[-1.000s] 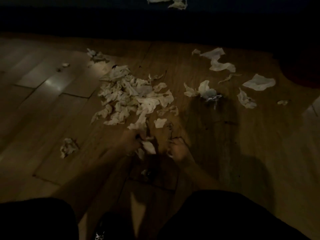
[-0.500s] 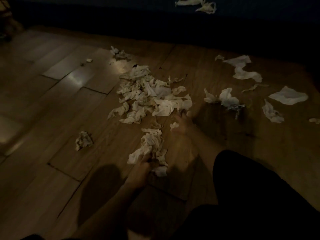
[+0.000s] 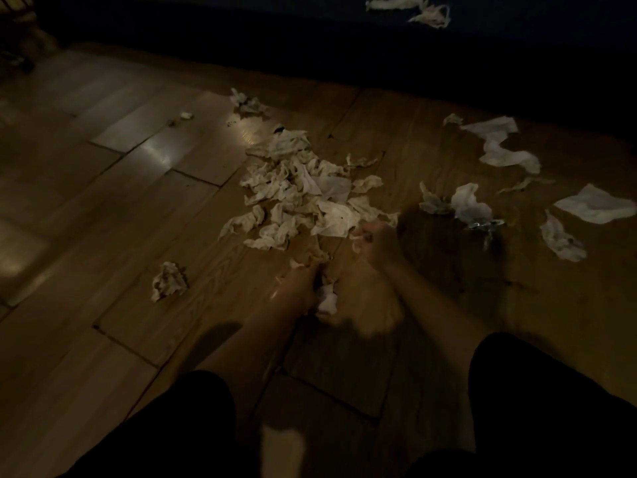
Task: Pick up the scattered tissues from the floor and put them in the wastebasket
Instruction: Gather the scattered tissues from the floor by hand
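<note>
A big pile of crumpled white tissues (image 3: 303, 194) lies on the dim wooden floor (image 3: 120, 208) in the middle of the view. My left hand (image 3: 303, 288) is closed around a bunch of tissues (image 3: 326, 300) just below the pile. My right hand (image 3: 377, 241) rests at the pile's lower right edge, its fingers curled on a small tissue scrap (image 3: 358, 238). One balled tissue (image 3: 169, 281) sits alone to the left. More loose tissues (image 3: 499, 146) are spread out to the right. No wastebasket is in view.
My dark-clothed knees (image 3: 551, 408) fill the bottom of the view. A dark rug or furniture edge (image 3: 413, 53) runs along the top, with two tissues (image 3: 413, 8) on it. Small scraps (image 3: 186, 115) lie at the upper left. A shiny wrapper (image 3: 486, 225) lies among the right-hand tissues.
My left hand has drawn its bunch of tissues up closer to the pile. My right hand has moved to the pile's lower right edge and curled on a scrap. The view shifted slightly.
</note>
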A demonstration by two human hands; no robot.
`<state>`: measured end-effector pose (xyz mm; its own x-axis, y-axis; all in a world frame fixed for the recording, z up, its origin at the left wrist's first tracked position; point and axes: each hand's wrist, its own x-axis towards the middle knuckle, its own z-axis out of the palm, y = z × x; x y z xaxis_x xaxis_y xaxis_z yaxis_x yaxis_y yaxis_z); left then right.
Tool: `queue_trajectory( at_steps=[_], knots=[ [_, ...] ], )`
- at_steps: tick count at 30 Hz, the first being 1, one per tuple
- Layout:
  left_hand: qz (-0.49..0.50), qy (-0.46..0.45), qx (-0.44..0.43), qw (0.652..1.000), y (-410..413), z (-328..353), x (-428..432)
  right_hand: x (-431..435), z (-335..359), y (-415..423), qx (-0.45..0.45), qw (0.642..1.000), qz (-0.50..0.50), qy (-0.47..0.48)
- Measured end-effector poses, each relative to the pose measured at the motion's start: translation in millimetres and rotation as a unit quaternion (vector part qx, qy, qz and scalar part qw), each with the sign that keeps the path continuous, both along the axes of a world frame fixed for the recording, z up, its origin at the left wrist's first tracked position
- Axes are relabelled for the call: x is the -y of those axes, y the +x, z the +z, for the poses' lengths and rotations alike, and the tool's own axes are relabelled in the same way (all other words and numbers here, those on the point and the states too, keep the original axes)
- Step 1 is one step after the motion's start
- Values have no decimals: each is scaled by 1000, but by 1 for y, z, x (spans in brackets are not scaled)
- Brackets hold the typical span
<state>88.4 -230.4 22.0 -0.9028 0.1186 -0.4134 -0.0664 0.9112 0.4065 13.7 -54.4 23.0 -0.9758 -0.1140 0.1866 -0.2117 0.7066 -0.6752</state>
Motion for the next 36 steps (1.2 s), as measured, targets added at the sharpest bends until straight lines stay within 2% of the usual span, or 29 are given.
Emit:
queue_trajectory(
  at_steps=[2,6,8,11,12,13,15,18,20,24,27,32,34,36],
  knots=[
    [31,40,6,999,-9,3,5,-2,10,-17,3,999,-26,-20],
    [101,29,-79,991,-28,37,36,3,11,-63,57,996,-60,-18],
    [104,0,-119,987,-35,54,58,12,0,-79,122,991,-54,8],
    [109,-9,-147,983,-35,65,85,36,-13,-71,278,958,-21,63],
    [109,-14,-155,982,-33,64,91,45,-17,-61,284,954,10,99],
    [106,-22,-161,981,-30,63,97,54,-22,-49,258,954,39,146],
    [107,-29,-159,981,-21,59,107,65,-31,-20,150,962,58,219],
    [131,-27,-143,981,-4,54,118,62,-47,6,19,972,50,230],
    [151,-12,-150,977,13,53,126,56,-50,9,9,976,51,211],
    [228,-6,-173,958,44,57,158,61,-33,-2,49,992,43,105],
    [294,-24,-181,938,50,66,188,80,-8,-5,24,995,69,65],
    [311,-39,-103,944,36,42,204,117,31,-13,8,991,129,38],
    [289,-89,-60,951,35,24,195,127,42,-20,10,989,141,30],
    [272,-111,-62,954,39,14,189,136,51,-25,19,987,151,41]
  ],
)
